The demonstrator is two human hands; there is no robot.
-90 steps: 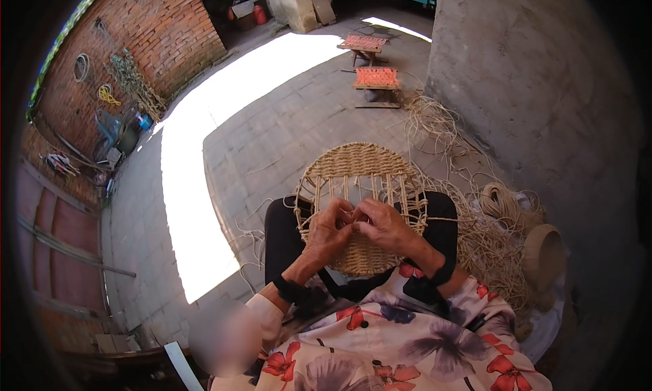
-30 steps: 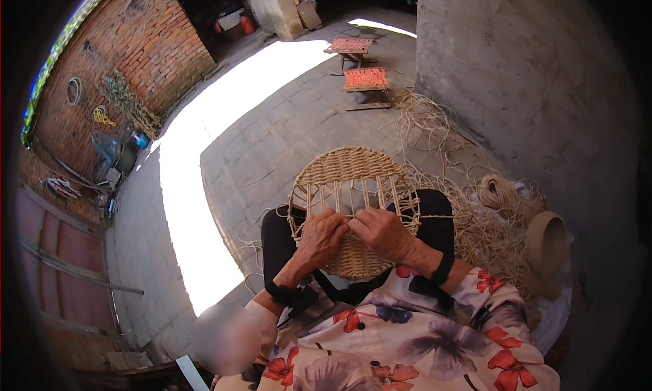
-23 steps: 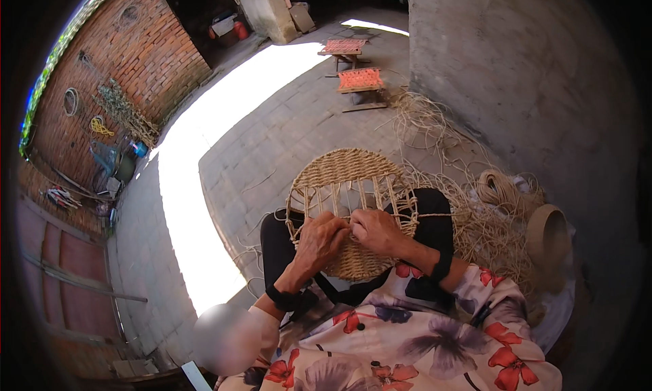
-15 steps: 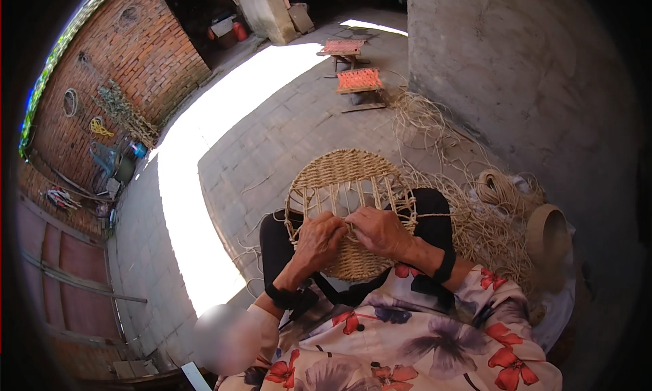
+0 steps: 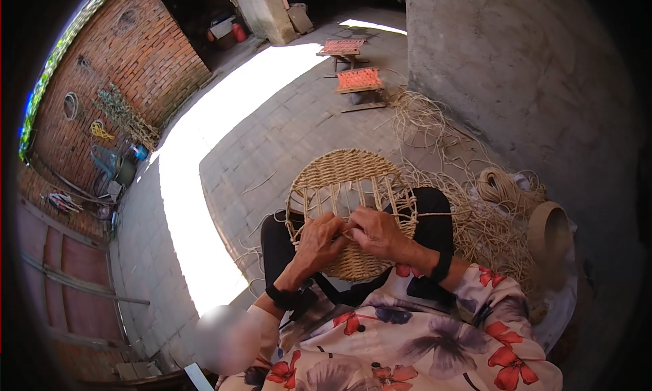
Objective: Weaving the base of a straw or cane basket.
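Observation:
A round piece of tan cord weaving (image 5: 345,165) rests across my lap. Its far and near parts are densely woven, while bare lengthwise cords with gaps span the middle. My left hand (image 5: 319,241) is closed on the weaving near its centre, thumb and fingers pressed together. Beside it my right hand (image 5: 377,232) pinches at the same row of cord, fingertips close to those of the left. What lies right between the fingertips is mostly hidden. A strand of cord (image 5: 433,214) leads off the weaving's right rim.
Loose tan cord (image 5: 479,235) is heaped at my right, with a coil (image 5: 499,187) and a round tan band (image 5: 549,231) beside it. Two low stools with orange woven seats (image 5: 360,79) stand ahead. A concrete wall (image 5: 502,58) rises at right, a brick wall (image 5: 149,45) at left.
My right hand has shifted slightly and its fingers have turned in closer to the left hand. The weaving stays in place on my lap.

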